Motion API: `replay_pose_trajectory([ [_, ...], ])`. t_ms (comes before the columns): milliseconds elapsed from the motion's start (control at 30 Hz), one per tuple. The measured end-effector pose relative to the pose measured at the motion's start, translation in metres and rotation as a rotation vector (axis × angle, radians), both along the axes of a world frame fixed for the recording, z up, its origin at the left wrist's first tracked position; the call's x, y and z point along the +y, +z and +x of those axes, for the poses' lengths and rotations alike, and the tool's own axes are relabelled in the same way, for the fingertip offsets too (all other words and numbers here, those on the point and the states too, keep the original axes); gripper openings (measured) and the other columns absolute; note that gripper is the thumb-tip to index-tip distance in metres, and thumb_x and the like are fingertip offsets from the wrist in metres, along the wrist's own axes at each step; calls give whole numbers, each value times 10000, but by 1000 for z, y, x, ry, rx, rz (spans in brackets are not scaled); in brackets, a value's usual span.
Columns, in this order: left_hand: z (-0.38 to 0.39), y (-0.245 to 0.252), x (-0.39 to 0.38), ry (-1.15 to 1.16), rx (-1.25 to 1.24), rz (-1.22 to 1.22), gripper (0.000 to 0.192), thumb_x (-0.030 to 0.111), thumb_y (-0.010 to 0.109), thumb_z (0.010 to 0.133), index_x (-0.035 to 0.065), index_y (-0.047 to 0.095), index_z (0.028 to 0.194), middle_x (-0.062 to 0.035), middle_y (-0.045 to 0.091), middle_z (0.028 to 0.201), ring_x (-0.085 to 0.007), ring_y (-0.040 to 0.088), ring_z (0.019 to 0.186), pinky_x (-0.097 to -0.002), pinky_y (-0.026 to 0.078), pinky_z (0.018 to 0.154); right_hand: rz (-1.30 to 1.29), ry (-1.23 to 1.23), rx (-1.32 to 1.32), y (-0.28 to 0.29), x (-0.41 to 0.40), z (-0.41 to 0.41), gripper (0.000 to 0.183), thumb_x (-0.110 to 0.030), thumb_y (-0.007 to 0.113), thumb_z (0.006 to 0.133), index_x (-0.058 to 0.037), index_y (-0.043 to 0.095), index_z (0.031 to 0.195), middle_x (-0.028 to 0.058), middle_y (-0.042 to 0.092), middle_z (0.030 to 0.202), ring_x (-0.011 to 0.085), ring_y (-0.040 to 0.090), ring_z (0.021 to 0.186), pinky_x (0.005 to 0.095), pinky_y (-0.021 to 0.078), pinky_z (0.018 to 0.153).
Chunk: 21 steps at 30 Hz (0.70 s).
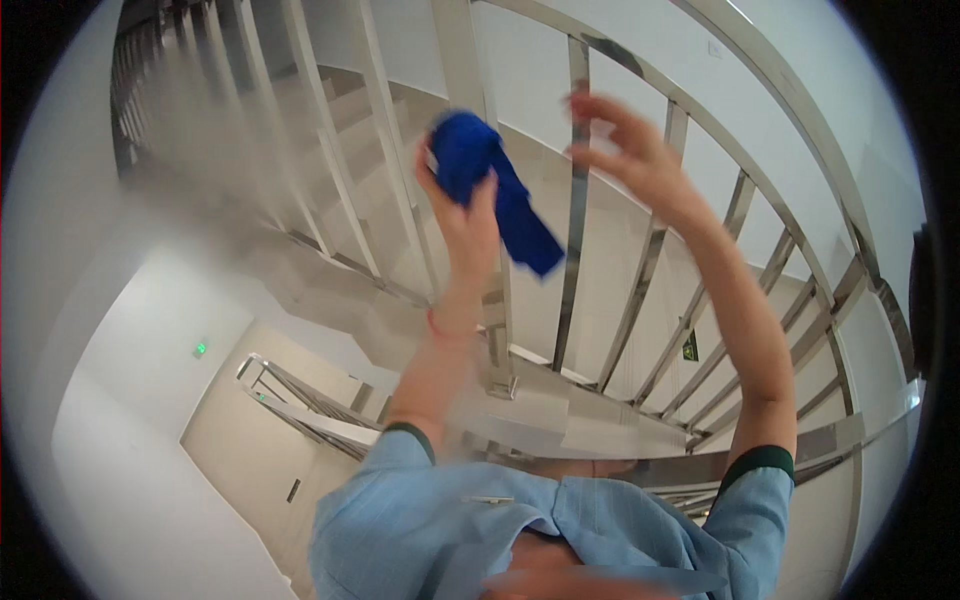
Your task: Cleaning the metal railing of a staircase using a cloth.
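Note:
A bunched blue cloth (466,154) is in my left hand (465,217), with the thumb on its near side and the fingers around its left edge. One flat end of the cloth (529,232) hangs loose towards the lower right. My right hand (630,150) is raised to the right of the cloth, apart from it, blurred, with nothing visible between its spread fingers. Behind both hands stands a metal stair railing; its upright bar (574,285) is nearest to my right hand. Whether my right fingertips touch that bar, I cannot tell.
A curved metal handrail (799,97) runs along the upper right. Light stone steps (349,112) lie behind the bars at upper left. Another railing (300,405) and a floor (247,442) show at lower left. Past the right-hand bars is a green floor sign (690,346).

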<state>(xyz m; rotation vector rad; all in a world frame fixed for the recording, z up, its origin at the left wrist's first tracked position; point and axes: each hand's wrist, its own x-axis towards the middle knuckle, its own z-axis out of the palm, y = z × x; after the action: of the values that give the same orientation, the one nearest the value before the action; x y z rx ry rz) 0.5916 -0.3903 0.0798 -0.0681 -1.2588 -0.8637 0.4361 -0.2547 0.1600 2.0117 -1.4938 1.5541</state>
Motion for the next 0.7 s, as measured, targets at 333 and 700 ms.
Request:
replay_pose_trajectory([
  [333,-63,171,-80,997,-301,-172,869,338,726,771,45,280,1458,-307,378,1413,-473,532,1164,-506,460,976,43,-817,400,79,-34,-88,536,-532,579,899,-89,615,1200,186,676,991,325,664,908,456,517,824],
  [700,-62,-51,-44,823,-434,72,1075,124,808,639,184,187,1514,-204,522,1202,-411,594,1026,-509,487,839,8,-953,397,82,-26,-69,519,-506,656,859,12,670,859,190,682,766,329,661,710,457,503,645],
])
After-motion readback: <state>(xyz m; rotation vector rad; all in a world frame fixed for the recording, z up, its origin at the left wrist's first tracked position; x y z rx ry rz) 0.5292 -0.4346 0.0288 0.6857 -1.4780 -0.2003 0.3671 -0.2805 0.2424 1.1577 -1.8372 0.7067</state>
